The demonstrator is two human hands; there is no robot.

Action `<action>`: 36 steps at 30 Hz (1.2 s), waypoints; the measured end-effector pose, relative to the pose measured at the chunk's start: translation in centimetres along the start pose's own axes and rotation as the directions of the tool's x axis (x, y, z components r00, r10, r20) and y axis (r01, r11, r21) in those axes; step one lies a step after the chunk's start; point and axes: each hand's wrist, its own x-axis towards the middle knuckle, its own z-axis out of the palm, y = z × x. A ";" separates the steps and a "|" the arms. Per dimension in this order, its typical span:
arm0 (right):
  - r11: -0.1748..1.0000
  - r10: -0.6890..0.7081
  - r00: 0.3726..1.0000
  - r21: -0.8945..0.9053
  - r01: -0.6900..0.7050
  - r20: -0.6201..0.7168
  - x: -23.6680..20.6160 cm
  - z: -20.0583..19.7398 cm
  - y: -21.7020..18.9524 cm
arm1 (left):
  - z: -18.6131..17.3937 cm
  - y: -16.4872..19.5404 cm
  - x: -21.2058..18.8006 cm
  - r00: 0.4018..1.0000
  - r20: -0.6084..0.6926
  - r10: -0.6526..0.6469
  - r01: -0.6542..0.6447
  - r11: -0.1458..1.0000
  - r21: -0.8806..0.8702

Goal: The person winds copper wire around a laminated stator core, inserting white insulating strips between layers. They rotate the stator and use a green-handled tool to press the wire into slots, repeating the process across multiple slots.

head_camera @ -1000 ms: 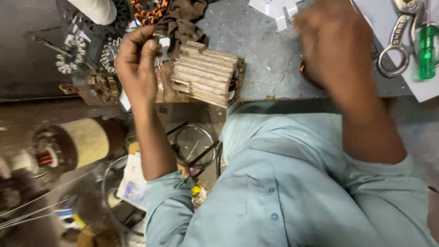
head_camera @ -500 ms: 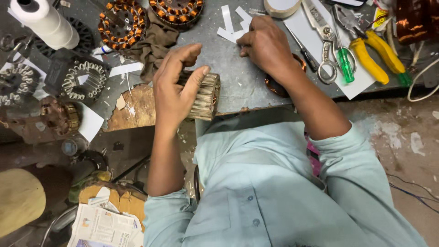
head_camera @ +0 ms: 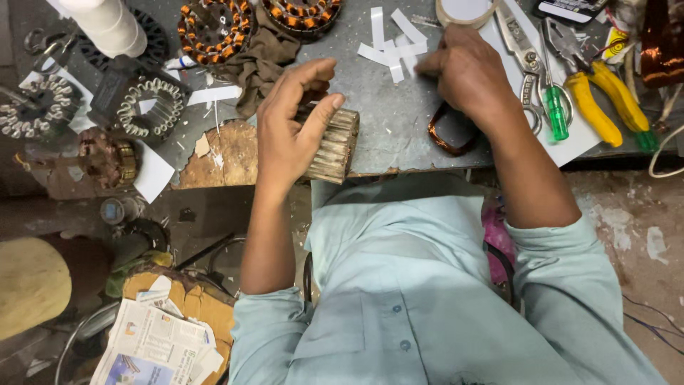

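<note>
My left hand (head_camera: 288, 128) grips a ribbed, cylinder-shaped stator core (head_camera: 333, 147) at the near edge of the grey workbench (head_camera: 388, 135). My right hand (head_camera: 467, 75) rests on the bench further right, fingers curled down at a few white paper strips (head_camera: 392, 43). Whether it pinches one I cannot tell. A loop of copper wire coil (head_camera: 447, 139) lies partly under the right wrist.
Wound stators (head_camera: 214, 25) and a brown rag (head_camera: 263, 60) lie at the back left. Scissors (head_camera: 524, 60), a green screwdriver (head_camera: 556, 110), yellow-handled pliers (head_camera: 595, 100) and a tape roll (head_camera: 467, 11) are at the right. A white thread cone (head_camera: 107, 25) stands far left. Newspaper (head_camera: 153, 349) lies on the floor.
The view has shifted down and in. My left hand still holds the stator core, now turned more upright at the bench edge. My right hand moved from the bench's right side to the paper strips.
</note>
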 end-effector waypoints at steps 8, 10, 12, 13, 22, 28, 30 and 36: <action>0.997 -0.059 0.998 0.048 0.061 -0.037 0.5 -0.3 -1.1 | -0.2 0.4 0.1 1.000 0.010 0.011 -0.011 1.000 -0.006; 0.998 -0.056 0.998 0.039 0.058 -0.032 0.6 -0.2 -1.4 | -0.2 0.6 0.2 1.000 0.019 0.009 -0.009 1.000 0.005; 0.997 -0.009 1.000 0.070 0.011 -0.021 0.4 -0.5 -1.6 | -0.1 0.8 0.2 1.000 0.013 0.000 0.000 1.000 0.013; 0.998 -0.015 0.999 0.063 0.018 -0.044 0.3 -0.8 -1.9 | -0.1 0.8 0.2 1.000 0.018 -0.012 0.012 1.000 0.017; 0.858 -0.271 0.862 0.299 0.418 -0.428 -1.6 -3.2 -9.2 | 0.3 0.7 0.6 0.979 0.170 0.109 -0.131 0.983 0.127; 0.814 -0.270 0.868 0.383 0.437 -0.417 -0.9 -3.0 -10.8 | -0.3 -0.5 0.5 0.973 0.205 -0.109 0.132 0.986 -0.103; 0.817 -0.300 0.867 0.362 0.449 -0.398 -0.8 -3.2 -10.6 | -0.4 -0.9 0.6 0.953 0.248 -0.174 0.233 0.944 -0.235; 0.813 -0.142 0.939 0.504 0.291 -0.314 -0.8 -4.2 -10.5 | 0.2 -1.3 0.3 0.960 0.122 -0.253 0.277 0.928 -0.249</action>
